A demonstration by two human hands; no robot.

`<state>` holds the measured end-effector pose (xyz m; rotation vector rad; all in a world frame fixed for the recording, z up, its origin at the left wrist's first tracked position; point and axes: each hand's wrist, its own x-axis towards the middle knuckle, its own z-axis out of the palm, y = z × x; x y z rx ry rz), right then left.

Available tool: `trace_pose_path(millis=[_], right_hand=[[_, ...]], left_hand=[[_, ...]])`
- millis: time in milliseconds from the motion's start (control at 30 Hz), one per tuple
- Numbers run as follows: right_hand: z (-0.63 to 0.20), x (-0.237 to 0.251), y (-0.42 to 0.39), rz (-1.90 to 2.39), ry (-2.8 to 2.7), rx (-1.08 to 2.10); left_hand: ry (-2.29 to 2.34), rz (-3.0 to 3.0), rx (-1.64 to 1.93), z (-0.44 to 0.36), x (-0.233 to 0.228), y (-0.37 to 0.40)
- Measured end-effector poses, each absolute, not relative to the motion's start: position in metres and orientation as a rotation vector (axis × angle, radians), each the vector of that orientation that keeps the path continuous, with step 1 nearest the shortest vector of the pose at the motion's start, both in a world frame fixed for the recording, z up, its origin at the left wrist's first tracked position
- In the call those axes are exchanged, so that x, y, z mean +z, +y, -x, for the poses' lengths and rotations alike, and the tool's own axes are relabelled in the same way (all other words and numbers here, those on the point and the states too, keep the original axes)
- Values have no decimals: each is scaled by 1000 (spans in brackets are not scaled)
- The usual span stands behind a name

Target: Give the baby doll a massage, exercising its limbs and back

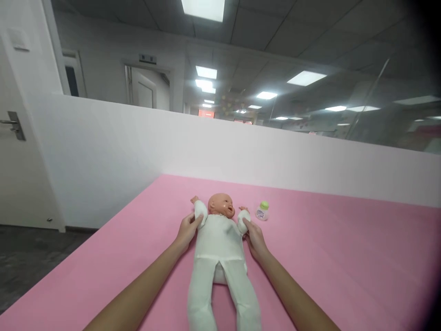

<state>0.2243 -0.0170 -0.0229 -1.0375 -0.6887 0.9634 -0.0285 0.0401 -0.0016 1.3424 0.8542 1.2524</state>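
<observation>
1. The doll (219, 236) is lying on its back on the pink table (327, 257), between the person's two hands, and is serving here as the landmark.
2. The doll's head (217, 204) is pointing away from the person and turning toward the right; its two legs (201, 292) are reaching toward the person, slightly parted, and running out of view at the bottom edge.
3. The left hand (188, 228), on the doll's left as the person is seeing it, is clamping the white sleeve (200, 212) on that side, its thumb pressing on the cloth.
4. The right hand (255, 236), on the doll's right, is gripping the opposite sleeve (243, 219), its thumb also lying over the cloth while the other fingers are partly hiding below.
5. Both of the doll's arms are bending upward beside its head, with the small bare hands showing past the sleeves.
6. A bottle (262, 212) with a green cap is standing on the table just right of the doll's raised arm, touching neither the doll nor the right hand.
7. A white wall (248, 147) is rising beyond the doll's head, along the table's far edge.
8. Well to the left of the doll, a door (24, 184) is showing its metal handle (15, 125).
9. Lights (204, 9) are glowing in the ceiling (268, 20), high beyond the doll.
</observation>
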Motion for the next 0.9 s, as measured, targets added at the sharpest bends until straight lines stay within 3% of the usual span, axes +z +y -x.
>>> trace_pose_path(millis=[300, 500, 633, 700, 800, 900], right_hand=[[-226, -9, -32, 1087, -649, 954], [-236, -10, -105, 1085, -564, 898], [-282, -23, -202, 1029, -436, 591], [-320, -42, -264, 1068, -360, 221], [-363, -90, -363, 1543, -82, -213], [-363, -147, -447, 1787, 150, -251]], left_hand=[[991, -1427, 1257, 36, -6, 52], [1186, -1561, 1224, 40, 4, 55], [1453, -1871, 1174, 39, 9, 60], [1502, -1982, 1161, 38, 10, 62], [1556, -2042, 1128, 34, 10, 66], [1606, -2045, 1010, 29, 11, 72]])
